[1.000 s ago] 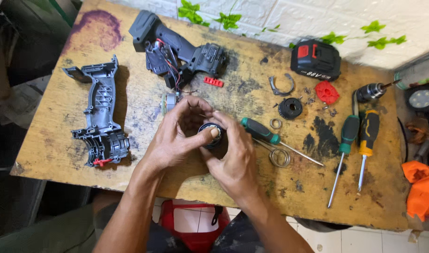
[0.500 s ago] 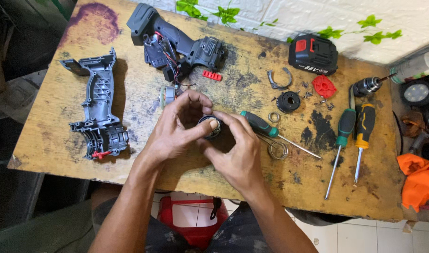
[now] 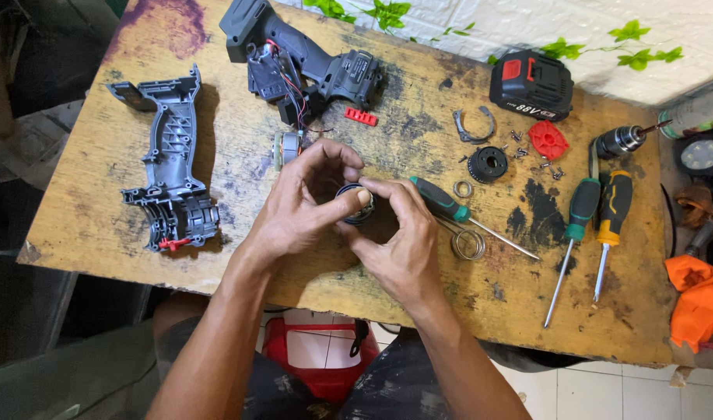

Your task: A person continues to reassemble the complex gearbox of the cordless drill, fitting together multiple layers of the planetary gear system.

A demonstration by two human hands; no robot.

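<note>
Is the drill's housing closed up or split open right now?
Split open: one grey housing half lies alone at the left, apart from the drill body, whose wires show.

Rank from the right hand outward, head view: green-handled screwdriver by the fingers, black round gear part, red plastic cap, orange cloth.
From the right hand:
1. Green-handled screwdriver, lying right beside the fingers.
2. Black round gear part, up and to the right on the table.
3. Red plastic cap, further right, near the battery.
4. Orange cloth, at the table's far right edge.
</note>
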